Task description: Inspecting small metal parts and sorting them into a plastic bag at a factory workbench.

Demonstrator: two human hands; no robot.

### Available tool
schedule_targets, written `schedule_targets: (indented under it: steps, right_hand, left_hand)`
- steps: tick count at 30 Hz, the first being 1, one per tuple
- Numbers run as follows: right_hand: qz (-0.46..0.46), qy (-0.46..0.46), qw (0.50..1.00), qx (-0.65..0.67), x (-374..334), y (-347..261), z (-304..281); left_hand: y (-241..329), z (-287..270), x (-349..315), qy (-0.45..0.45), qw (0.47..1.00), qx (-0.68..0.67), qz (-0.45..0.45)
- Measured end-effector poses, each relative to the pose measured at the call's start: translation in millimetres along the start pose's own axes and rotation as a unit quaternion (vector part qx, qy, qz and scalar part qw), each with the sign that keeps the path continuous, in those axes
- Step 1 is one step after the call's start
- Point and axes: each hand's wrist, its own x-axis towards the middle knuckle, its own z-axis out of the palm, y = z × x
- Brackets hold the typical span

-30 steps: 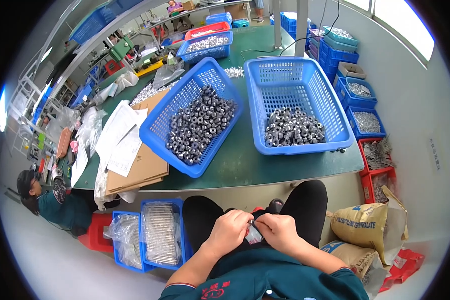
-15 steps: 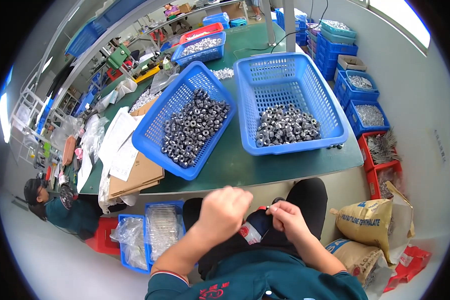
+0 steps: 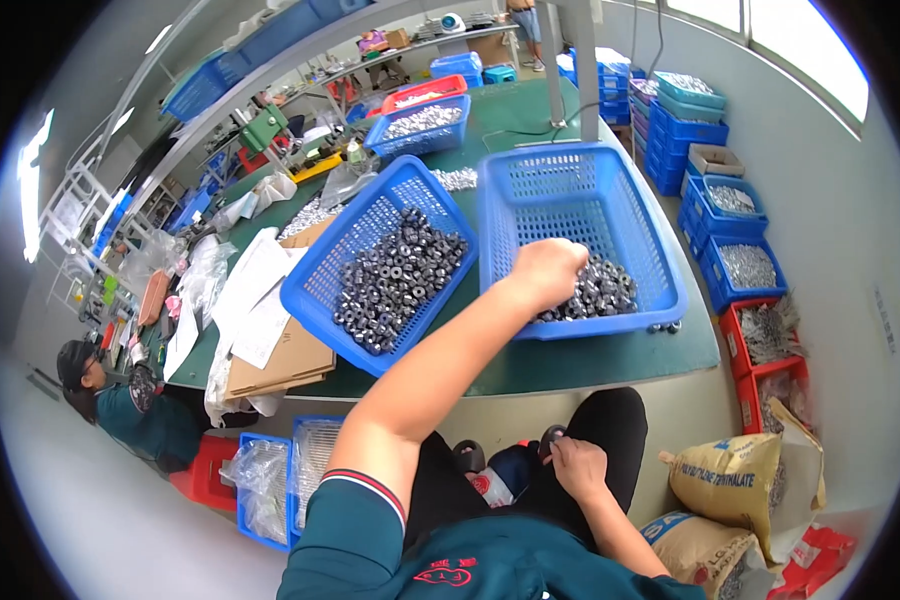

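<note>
My left hand (image 3: pixel 550 274) reaches into the blue plastic basket (image 3: pixel 660 262) on the right, its fingers curled down at the small metal pieces (image 3: pixel 606 290). These are short, shiny and dark, with a round hole through them. Whatever the fingertips grip is hidden behind the hand. Low over my lap, my right hand (image 3: pixel 578 468) is closed with the fingers bent in; I cannot make out what it holds. A second blue basket (image 3: pixel 307 292), tilted to the left, contains a larger heap of similar dark pieces (image 3: pixel 395 275).
Cardboard sheets (image 3: pixel 270 365) and white papers (image 3: pixel 260 325) lie left on the green table (image 3: pixel 530 372). Stacked blue crates (image 3: pixel 718 270) and red crates (image 3: pixel 738 345) line the right wall, near bulging sacks (image 3: pixel 720 472). A co-worker (image 3: pixel 120 410) sits far left.
My left hand has moved from above my lap forward into the right basket. My right hand has dropped slightly lower. The view has shifted a little.
</note>
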Motion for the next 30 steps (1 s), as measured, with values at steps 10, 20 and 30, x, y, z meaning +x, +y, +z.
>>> schedule_targets:
  steps: [10, 20, 30]
  right_hand:
    - [0.023, -0.024, 0.999, -0.011, -2, 5, 3]
    - [0.038, -0.038, 0.999, 0.007, 12, 0, -3]
    - [0.031, -0.053, 0.998, -0.015, 8, -5, 9]
  left_hand:
    - [10, -21, -20, 0.095, 0.993, -0.066, -0.004]
    - [-62, -119, -183, 0.168, 0.947, 0.024, -0.273]
    - [-78, -58, -206, 0.066, 0.939, 0.243, -0.233]
